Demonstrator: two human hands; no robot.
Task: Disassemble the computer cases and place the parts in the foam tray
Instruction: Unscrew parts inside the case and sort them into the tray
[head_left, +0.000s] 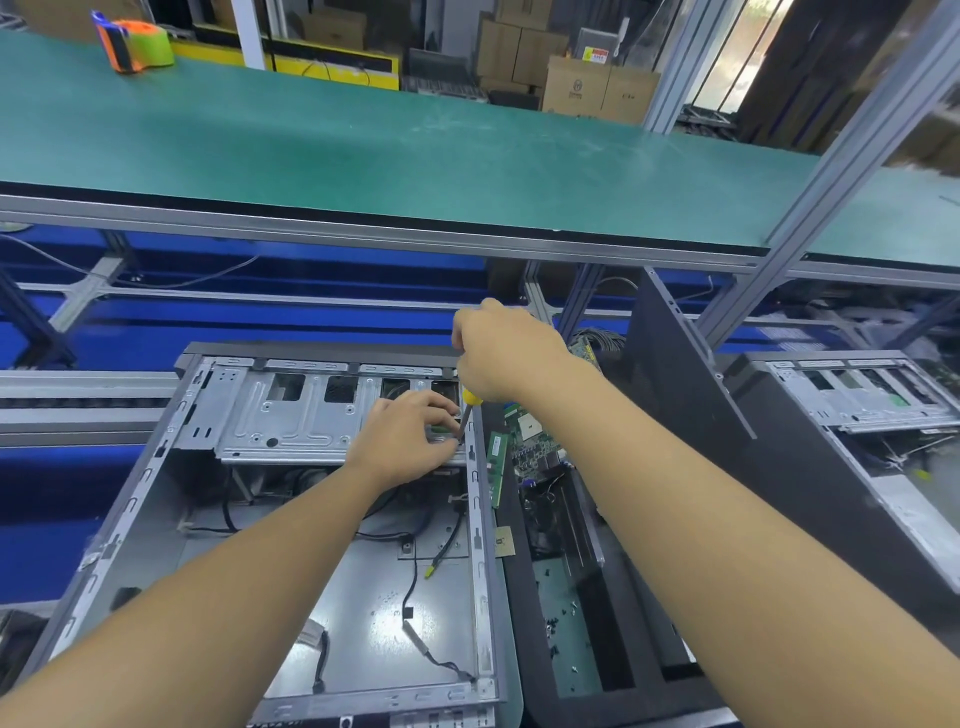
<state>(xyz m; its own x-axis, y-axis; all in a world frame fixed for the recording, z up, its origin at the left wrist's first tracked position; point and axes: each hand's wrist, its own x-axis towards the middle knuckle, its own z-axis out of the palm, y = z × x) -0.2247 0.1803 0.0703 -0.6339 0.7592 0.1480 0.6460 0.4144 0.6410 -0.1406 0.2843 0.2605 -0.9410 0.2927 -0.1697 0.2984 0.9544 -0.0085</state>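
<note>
Open computer case (363, 597) lies near, centre-left. Right hand (506, 353) is clamped round a screwdriver (470, 400), tip down at the drive cage's (291, 421) right end. Left hand (410, 436) curls beside the shaft; its grip cannot be told. Foam tray (535, 691) sits just right, holding a circuit board (540, 436).

No word or number can be read for certain. A cardboard box (576, 85) beyond the green shelf (363, 156) bears a round printed logo with a line of small print under it, too small to make out. The box beside it (629, 96) shows only a small dark mark. Just above them is a yellow label (596, 54) with a red band, its writing blurred. White print runs along the near bottom edge of the computer case (322, 719), cut off by the frame
</note>
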